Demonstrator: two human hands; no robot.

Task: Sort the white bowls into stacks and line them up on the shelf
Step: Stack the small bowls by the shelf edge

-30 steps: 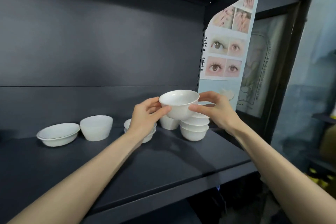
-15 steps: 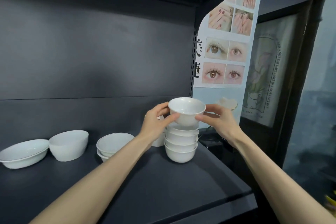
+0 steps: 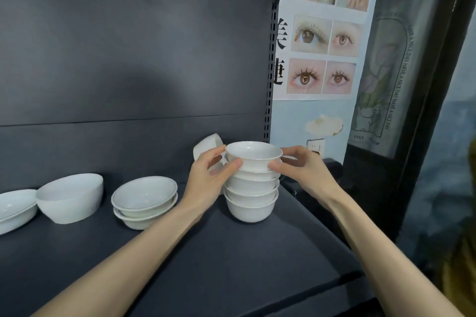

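Two grips, left hand (image 3: 206,183) and right hand (image 3: 306,175), pinch the top bowl (image 3: 253,156) between them.

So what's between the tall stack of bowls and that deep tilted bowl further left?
In the head view, a low stack of two wider bowls sits on the shelf between them; the left hand is just right of it.

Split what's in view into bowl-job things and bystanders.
Job: top bowl, held by left hand and right hand; small-bowl stack under it; two nested wide bowls; tilted deep bowl; shallow bowl; rear bowl; shelf.
Bystanders: eye-photo poster; framed picture; wall socket.
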